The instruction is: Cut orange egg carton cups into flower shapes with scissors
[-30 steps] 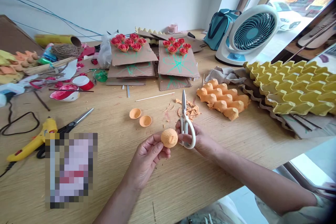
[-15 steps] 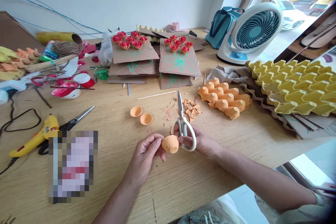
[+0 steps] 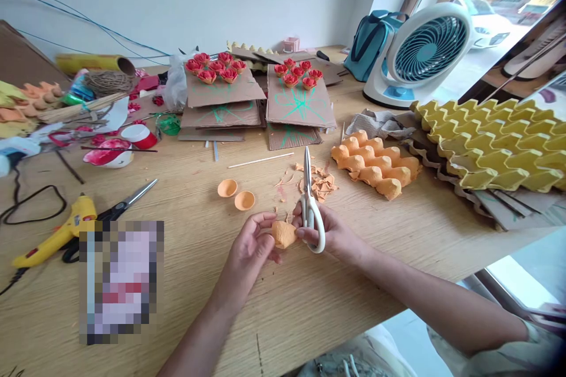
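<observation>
Table [image 3: 186,218]: two cups [image 3: 244,201] near scraps [image 3: 325,186]
Left hand [image 3: 248,252]: you pinch a third cup [image 3: 283,234]
Right hand [image 3: 333,234]: you grip scissors [image 3: 308,194]

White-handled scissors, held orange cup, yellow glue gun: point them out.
White-handled scissors [image 3: 308,197], head view: where blades meet handles.
Orange cup [image 3: 283,235], head view: outer wall.
Yellow glue gun [image 3: 55,240], head view: handle.

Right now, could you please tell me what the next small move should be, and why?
I would probably turn the orange cup in the left hand until its rim shows: the rim is hard to make out here, while the two cups on the table show round, open rims. The white-handled scissors in the right hand have their blades together, pointing away from it.
</observation>
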`<state>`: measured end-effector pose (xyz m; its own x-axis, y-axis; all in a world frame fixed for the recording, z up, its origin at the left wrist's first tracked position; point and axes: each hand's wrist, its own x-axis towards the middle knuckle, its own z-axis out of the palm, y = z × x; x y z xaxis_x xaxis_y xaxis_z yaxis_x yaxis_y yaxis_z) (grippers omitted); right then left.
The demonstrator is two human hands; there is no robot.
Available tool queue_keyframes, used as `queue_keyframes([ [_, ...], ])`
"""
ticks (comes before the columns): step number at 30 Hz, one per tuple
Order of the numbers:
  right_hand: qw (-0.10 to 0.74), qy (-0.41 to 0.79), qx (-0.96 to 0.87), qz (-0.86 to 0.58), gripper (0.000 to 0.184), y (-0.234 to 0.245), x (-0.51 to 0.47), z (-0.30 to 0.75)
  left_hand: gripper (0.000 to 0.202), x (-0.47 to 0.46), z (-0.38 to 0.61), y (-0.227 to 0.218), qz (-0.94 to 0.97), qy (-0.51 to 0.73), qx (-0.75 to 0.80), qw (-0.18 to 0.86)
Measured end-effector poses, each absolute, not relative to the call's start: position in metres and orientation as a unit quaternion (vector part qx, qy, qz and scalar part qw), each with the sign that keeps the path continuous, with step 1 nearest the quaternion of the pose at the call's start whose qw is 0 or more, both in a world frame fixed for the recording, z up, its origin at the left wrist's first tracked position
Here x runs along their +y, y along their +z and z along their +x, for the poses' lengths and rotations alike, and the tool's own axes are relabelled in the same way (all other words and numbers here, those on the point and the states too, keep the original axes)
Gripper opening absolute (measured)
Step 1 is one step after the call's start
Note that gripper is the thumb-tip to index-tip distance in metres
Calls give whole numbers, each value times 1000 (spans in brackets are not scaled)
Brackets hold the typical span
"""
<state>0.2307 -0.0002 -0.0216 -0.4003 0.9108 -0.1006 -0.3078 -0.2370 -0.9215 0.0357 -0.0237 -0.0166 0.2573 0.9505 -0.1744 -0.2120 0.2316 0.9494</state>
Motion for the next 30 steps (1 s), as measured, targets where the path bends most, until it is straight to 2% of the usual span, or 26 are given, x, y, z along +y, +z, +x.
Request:
queue_keyframes([
  [2, 436, 698, -452, -345, 47, -22, 0, 230, 42, -24, 38, -18, 468, 423, 442, 637],
  [6, 425, 659, -512, -351, 47, -19, 0, 232, 36, -23, 39, -18, 455, 425, 462, 631],
  [12, 310, 525, -667, -428, 40, -15, 0, 247, 33, -18, 33, -9, 362, 479, 429, 675],
  [16, 266, 445, -738, -432, 39, -15, -1, 250, 33, -17, 31, -10, 322, 510, 413, 682],
  [22, 235, 330, -818, -408, 37, -13, -2, 247, 36, -17, 30, -16, 318, 515, 404, 685],
  [30, 225, 272, -850, -392, 34, -17, -2, 248, 38, -17, 32, -14, 316, 515, 424, 675],
])
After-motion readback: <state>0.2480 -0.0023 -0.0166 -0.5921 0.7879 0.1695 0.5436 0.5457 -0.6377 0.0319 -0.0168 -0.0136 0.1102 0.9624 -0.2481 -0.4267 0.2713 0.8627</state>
